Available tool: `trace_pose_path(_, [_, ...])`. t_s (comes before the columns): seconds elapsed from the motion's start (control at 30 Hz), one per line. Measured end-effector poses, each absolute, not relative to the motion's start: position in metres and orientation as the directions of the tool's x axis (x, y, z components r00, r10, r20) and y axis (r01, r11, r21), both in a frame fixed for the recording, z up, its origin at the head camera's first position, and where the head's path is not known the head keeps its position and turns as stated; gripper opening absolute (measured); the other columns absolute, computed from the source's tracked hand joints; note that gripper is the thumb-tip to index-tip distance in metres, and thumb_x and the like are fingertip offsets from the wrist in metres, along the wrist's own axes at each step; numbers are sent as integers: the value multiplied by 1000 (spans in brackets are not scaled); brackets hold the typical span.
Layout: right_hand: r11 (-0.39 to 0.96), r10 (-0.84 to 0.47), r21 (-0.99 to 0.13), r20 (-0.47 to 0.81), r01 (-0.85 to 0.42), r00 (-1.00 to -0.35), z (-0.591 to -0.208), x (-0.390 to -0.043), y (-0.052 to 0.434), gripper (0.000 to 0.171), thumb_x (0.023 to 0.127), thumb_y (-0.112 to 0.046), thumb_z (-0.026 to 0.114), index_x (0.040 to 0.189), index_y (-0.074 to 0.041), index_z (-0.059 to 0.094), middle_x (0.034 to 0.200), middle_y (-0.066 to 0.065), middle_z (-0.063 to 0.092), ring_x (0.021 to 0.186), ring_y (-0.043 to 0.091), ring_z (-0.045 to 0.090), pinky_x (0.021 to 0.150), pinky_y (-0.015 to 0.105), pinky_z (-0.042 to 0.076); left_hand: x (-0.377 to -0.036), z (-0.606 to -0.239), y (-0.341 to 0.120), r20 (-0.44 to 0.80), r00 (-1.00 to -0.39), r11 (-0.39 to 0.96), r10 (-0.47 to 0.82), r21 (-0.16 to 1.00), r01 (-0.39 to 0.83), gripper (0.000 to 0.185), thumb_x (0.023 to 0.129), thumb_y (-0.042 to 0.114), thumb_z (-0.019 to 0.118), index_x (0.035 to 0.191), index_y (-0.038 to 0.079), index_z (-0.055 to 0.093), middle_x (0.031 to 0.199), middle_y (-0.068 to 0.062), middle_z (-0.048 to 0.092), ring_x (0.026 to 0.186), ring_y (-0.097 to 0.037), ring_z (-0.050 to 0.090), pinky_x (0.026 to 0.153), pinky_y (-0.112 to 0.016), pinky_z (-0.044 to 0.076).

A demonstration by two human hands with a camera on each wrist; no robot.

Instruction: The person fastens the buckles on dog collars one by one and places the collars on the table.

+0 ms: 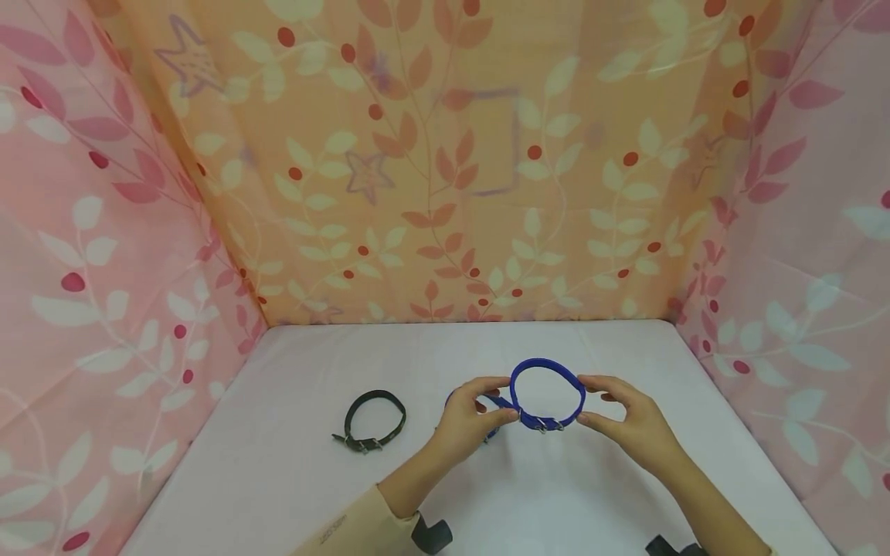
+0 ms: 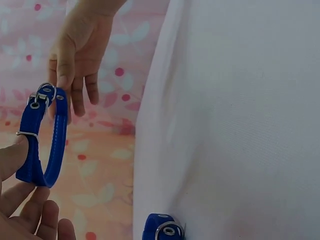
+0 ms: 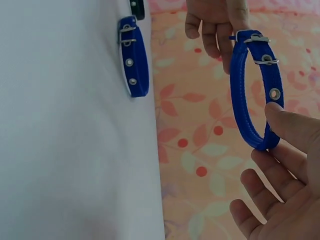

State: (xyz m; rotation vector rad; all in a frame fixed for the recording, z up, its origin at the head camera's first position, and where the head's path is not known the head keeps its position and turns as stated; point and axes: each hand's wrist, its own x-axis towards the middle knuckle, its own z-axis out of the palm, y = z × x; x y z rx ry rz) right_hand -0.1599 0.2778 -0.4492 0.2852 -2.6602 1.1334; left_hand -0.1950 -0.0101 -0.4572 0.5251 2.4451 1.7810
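A blue buckled collar (image 1: pixel 544 362) with metal eyelets and a buckle is held up above the table as a closed loop. My left hand (image 1: pixel 462 421) pinches its left side between thumb and fingers. On the opposite side, my right hand (image 1: pixel 636 425) pinches the band the same way. The right wrist view shows the right thumb (image 3: pixel 290 122) pressed on the strap below an eyelet. A second blue collar (image 3: pixel 135 65) lies on the table, partly hidden behind my left hand in the head view. Further left lies a dark collar (image 1: pixel 361 445), also buckled into a loop.
The white-covered table (image 1: pixel 556 502) is bordered at the back by an orange leaf-patterned cloth (image 1: pixel 431 193). Pink patterned cloths stand along the left side (image 1: pixel 104 309) and right side (image 1: pixel 799 270). Black wrist mounts (image 1: pixel 433 534) sit on both forearms.
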Motion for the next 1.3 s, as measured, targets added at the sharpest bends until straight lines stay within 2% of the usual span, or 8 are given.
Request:
trace_pose_path(0.1, [671, -103, -695, 257, -258, -961, -456, -164, 284, 59, 86, -42, 82, 139, -22, 62, 134, 3, 67, 124, 27, 58, 98, 53, 52, -198, -461, -4, 138, -940, 307, 313, 921, 238, 49, 84, 37, 85, 129, 29, 71, 114, 11, 66, 109, -16, 56, 85, -31, 47])
trace_pose_path(0.2, [660, -122, -704, 243, -261, -962, -463, -168, 289, 60, 88, -38, 82, 140, -19, 61, 134, 7, 66, 124, 31, 57, 99, 62, 49, -202, -465, 1, 132, -940, 329, 316, 914, 239, 50, 83, 37, 86, 130, 28, 71, 117, 8, 66, 111, -16, 56, 89, -36, 51])
trace_pose_path(0.43, [664, -113, -713, 203, -226, -973, -479, -176, 295, 60, 87, -32, 83, 140, -17, 60, 134, 10, 66, 125, 33, 57, 102, 63, 47, -214, -484, 11, 92, -939, 394, 330, 891, 226, 50, 84, 37, 85, 131, 30, 69, 129, -4, 66, 118, -21, 58, 101, -47, 53])
trace_pose_path(0.53, [663, -111, -718, 185, -211, -976, -483, -179, 297, 61, 87, -31, 83, 141, -16, 59, 135, 11, 65, 126, 35, 56, 103, 64, 46, -218, -488, 14, 93, -936, 414, 339, 879, 237, 51, 84, 38, 84, 132, 29, 69, 129, -2, 66, 118, -21, 57, 97, -41, 53])
trace_pose_path(0.73, [665, -113, -718, 175, -205, -978, -492, -186, 303, 61, 88, -30, 83, 142, -15, 59, 136, 12, 64, 126, 36, 56, 103, 63, 46, -228, -493, 20, 105, -927, 456, 361, 847, 274, 50, 84, 39, 84, 131, 28, 69, 124, 12, 67, 113, -13, 55, 88, -28, 51])
trace_pose_path(0.8, [663, -114, -721, 168, -201, -979, -496, -188, 305, 61, 88, -30, 82, 142, -15, 58, 135, 12, 64, 126, 35, 56, 103, 62, 46, -232, -496, 23, 107, -925, 464, 365, 840, 280, 50, 84, 39, 85, 130, 28, 70, 122, 13, 67, 113, -12, 55, 86, -28, 50])
trace_pose_path(1.03, [681, -117, -710, 139, -181, -983, -512, -194, 313, 63, 86, -27, 84, 142, -13, 59, 137, 12, 64, 124, 34, 57, 103, 56, 47, -239, -507, 31, 44, -936, 479, 349, 850, 218, 46, 81, 38, 88, 124, 31, 73, 119, -3, 64, 111, -18, 56, 76, -30, 51])
trace_pose_path(1.3, [685, -105, -711, 120, -159, -987, -517, -198, 317, 63, 85, -25, 85, 141, -12, 60, 138, 12, 64, 125, 35, 56, 108, 61, 43, -246, -514, 39, 17, -928, 523, 371, 822, 224, 48, 79, 36, 89, 124, 28, 74, 112, 7, 65, 105, -14, 54, 83, -34, 46])
